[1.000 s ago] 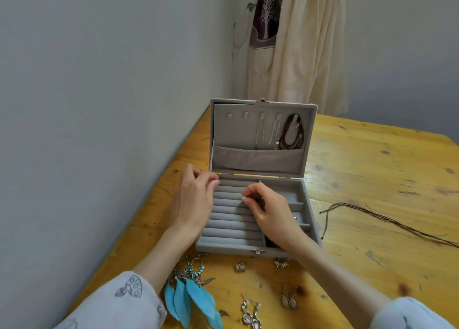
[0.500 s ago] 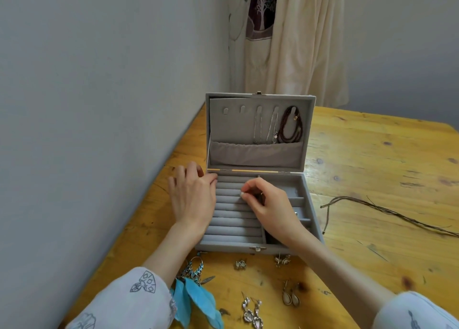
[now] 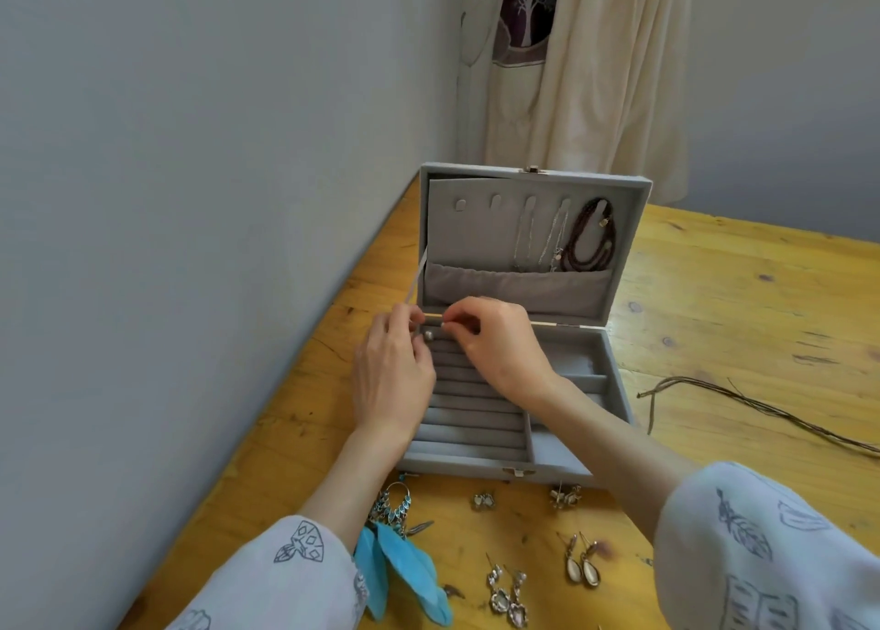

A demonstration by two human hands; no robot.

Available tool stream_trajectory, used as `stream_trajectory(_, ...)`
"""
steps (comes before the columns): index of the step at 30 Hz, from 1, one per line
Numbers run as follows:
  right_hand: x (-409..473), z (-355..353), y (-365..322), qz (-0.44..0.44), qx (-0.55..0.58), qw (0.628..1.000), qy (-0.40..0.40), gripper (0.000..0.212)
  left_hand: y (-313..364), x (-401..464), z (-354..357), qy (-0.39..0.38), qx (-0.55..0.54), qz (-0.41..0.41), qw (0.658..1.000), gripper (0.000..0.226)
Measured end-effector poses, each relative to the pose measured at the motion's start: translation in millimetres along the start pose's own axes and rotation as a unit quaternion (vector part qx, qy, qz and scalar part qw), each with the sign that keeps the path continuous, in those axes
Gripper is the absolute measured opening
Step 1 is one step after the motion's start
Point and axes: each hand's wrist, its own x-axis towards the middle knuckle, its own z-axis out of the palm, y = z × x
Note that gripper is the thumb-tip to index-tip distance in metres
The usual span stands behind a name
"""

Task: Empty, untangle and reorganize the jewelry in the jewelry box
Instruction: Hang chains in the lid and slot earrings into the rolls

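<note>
The grey velvet jewelry box (image 3: 614, 377) stands open on the wooden table. My left hand (image 3: 393, 377) and right hand (image 3: 495, 344) meet over the back left corner of its ring rolls (image 3: 471, 420). A small pale stud earring (image 3: 429, 335) sits at my left fingertips, which curl round it. My right thumb and forefinger pinch a tiny pale piece just beside it. Two silver chains (image 3: 524, 239) and a dark bead necklace (image 3: 590, 239) hang in the lid.
In front of the box lie blue feather earrings (image 3: 400, 563), small studs (image 3: 483, 500), teardrop earrings (image 3: 583, 567) and silver drop earrings (image 3: 507, 596). A brown cord (image 3: 714, 396) trails to the right. A grey wall runs along the table's left edge.
My right hand has moved left and back from the middle of the ring rolls to the back left corner. My left fingers have closed in beside it, and a small pale stud now shows there.
</note>
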Motion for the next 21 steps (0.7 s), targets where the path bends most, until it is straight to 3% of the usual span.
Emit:
stream_trajectory(12, -6, 1, 1, -0.017, -0.045, 0.998, -0.034, 0.021, -1, 0, 0, -0.026, -0.023, 0.022, 0.999, 0.021)
stream_trajectory(16, -29, -26, -3, 0.034, 0.034, 0.999, -0.009, 0.029, 6, -5, -11, -0.058, -0.002, 0.046, 0.997, 0.029)
stream_trajectory(21, -95, -70, -4, 0.086, 0.096, 0.991, 0.04, 0.019, 27, -45, -28, -0.001, -0.03, 0.086, 0.996, 0.03)
